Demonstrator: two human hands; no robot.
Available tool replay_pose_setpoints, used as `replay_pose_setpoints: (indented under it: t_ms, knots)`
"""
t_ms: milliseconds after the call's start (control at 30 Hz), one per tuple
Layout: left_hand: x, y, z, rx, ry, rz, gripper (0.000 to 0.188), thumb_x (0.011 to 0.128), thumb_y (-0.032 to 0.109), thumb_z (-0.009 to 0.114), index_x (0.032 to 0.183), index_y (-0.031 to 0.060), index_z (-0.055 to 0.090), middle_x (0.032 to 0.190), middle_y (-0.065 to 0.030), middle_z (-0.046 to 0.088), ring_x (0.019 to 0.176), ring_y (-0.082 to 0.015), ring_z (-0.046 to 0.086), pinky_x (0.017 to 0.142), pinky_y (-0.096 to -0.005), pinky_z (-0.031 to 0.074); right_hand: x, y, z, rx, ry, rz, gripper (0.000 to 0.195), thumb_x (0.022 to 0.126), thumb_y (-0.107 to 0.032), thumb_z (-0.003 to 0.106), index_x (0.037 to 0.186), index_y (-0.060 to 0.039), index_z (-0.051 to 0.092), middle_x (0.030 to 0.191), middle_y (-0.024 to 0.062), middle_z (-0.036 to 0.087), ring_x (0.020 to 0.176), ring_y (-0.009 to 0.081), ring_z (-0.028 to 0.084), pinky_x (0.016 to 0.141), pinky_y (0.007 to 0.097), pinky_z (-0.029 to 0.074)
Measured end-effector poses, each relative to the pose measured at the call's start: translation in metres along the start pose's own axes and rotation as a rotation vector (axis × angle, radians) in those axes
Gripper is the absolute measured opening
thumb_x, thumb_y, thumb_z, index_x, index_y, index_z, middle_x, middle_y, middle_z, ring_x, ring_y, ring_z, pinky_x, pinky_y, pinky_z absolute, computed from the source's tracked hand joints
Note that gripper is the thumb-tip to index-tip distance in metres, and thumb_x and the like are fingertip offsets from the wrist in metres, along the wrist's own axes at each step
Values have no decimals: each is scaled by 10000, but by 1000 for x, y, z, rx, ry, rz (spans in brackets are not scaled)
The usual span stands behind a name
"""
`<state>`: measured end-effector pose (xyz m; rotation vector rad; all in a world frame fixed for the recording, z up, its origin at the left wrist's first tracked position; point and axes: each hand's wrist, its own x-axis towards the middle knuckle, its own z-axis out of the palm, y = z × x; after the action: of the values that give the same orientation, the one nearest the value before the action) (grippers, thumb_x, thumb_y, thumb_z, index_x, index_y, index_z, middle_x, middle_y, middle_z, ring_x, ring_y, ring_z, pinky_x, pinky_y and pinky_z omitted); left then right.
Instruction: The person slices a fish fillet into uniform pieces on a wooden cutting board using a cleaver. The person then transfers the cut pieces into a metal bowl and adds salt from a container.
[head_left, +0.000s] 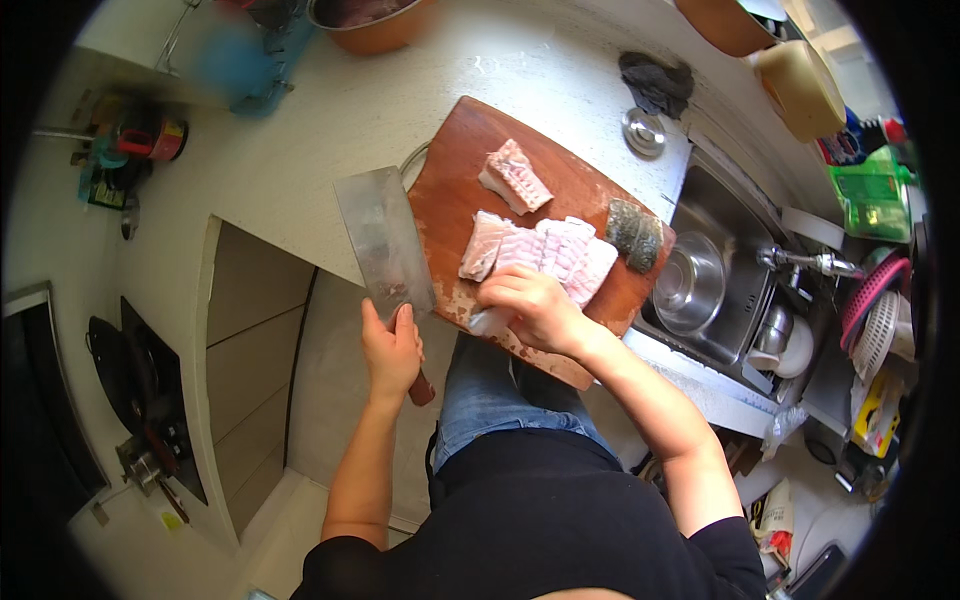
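My left hand (391, 352) is closed round the wooden handle of a cleaver (384, 232), whose broad steel blade points away from me beside the left edge of a wooden cutting board (450, 165). Over the board's near part, my right hand (532, 307) has its fingers curled on a whitish, partly see-through piece (491, 321); what it is I cannot tell. Just beyond that hand lie several pale pink pieces of fish (551, 247). Farther back is one separate fish piece (516, 178), and at the right a piece with dark scaly skin (634, 234).
Right of the board is a steel sink (720, 187) with a metal bowl (688, 281) and a faucet (814, 261). A dark cloth (656, 81) and a round metal lid (644, 133) lie behind the board. An orange-brown pot (375, 30) stands at the back; a wok (116, 367) is far left.
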<state>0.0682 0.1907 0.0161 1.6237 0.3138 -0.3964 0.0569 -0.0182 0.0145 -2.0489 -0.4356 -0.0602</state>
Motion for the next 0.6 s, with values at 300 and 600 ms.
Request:
replay_pose_setpoints:
  t_ms: [300,600]
  knots:
    - [58,-53,12,30,236,297,242,904,110,471,1063,-43,371,885,-156,586,801,-194,594,680,-306,480,63,29,48,57,-28,-8,483,574,97,559,1036,-46,556,1273,177,412,1126,352,437,889,373,425]
    - [46,-43,23,157,358,354,222,895,134,488,1008,-33,395,864,-206,614,821,-290,632,660,-347,487,30,19,90,492,342,483,375,721,-45,627,1082,-27,528,1102,90,484,885,146,549,710,245,475]
